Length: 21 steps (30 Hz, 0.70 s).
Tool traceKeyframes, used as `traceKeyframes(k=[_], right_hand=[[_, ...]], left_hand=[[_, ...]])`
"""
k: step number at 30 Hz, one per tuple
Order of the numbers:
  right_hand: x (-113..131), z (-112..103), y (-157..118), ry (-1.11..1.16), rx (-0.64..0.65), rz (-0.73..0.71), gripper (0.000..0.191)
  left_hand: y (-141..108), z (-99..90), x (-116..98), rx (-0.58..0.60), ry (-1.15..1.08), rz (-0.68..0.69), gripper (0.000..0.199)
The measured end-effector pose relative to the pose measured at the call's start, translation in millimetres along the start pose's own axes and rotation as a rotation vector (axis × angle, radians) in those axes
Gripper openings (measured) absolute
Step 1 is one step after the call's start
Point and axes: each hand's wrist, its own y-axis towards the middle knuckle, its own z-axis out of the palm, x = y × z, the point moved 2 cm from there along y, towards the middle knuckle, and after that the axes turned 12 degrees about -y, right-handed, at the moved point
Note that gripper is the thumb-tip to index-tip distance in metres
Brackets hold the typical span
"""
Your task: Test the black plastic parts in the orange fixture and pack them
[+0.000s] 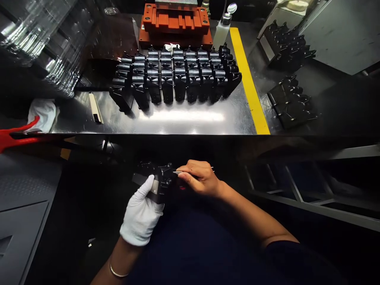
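My left hand (141, 213), in a white glove, is closed around a black moulded plastic part (162, 174) with a flat greyish face and several small posts. It is held in front of my body, below the bench edge. My bare right hand (200, 176) pinches a small blade (177, 172), whose pale pointed tip shows beyond the thumb and points at the part's right side. Whether the tip touches the part I cannot tell. The blade's other end is mostly hidden in the fist.
Several similar black parts (179, 75) stand in a row on the metal bench (178, 122). Behind them are an orange fixture (175, 23) and a pump bottle (222, 29). More parts (292, 101) lie right of the yellow stripe (249, 79). A cutter (95, 107) and white cloth (41, 114) lie left.
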Motion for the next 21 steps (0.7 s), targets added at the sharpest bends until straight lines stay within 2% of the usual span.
traceKeyframes(k=[7, 11, 13, 15, 19, 21], right_hand=[[0, 8, 2, 0.035, -0.006, 0.040, 0.023], [3, 8, 2, 0.083, 0.069, 0.136, 0.030], [0, 12, 2, 0.088, 0.081, 0.173, 0.031], [-12, 20, 0, 0.082, 0.038, 0.210, 0.030], [-48, 36, -6, 0.033, -0.201, 0.435, 0.039], [-53, 38, -9, 0.047, -0.222, 0.493, 0.040]], left_hand=[[3, -1.7, 1, 0.096, 0.030, -0.033, 0.063], [5, -6.3, -3, 0.099, 0.090, -0.003, 0.056], [7, -9.0, -4, 0.117, 0.092, 0.009, 0.055], [7, -11.7, -3, 0.117, 0.090, 0.018, 0.056], [-4, -17.3, -3, -0.046, 0.144, -0.018, 0.050], [-11, -18.6, -8, -0.163, 0.173, -0.011, 0.045]])
